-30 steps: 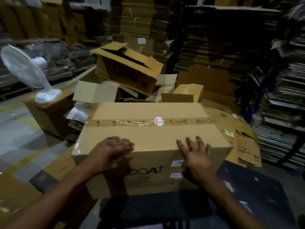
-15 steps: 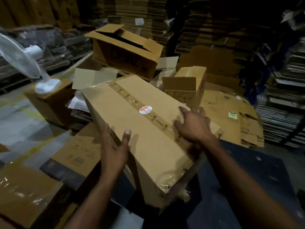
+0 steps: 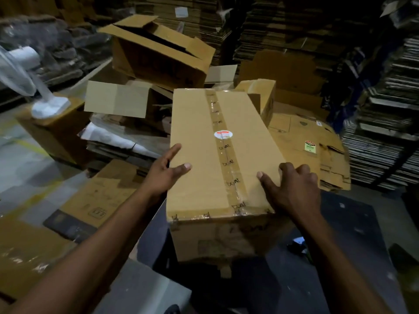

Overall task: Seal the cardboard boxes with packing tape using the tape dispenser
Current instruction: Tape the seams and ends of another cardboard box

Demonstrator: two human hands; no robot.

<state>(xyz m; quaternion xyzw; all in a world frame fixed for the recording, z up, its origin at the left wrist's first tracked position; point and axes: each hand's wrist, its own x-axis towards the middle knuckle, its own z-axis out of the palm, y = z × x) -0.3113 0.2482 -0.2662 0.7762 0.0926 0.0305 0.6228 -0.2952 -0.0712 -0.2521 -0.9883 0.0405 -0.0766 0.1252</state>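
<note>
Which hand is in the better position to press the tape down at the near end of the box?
Probably the right hand. Its thumb lies on the box top close beside the tape strip near the front edge. The left hand holds the left edge, farther from the tape.

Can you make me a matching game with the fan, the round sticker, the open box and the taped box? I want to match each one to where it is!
Things:
1. white fan
2. round sticker
3. open box
4. taped box

Places:
A. between both hands
B. at the back, flaps up
C. far left, on a carton
D. on the tape strip

Pairs: 1-C, 2-D, 3-B, 4-A
</note>
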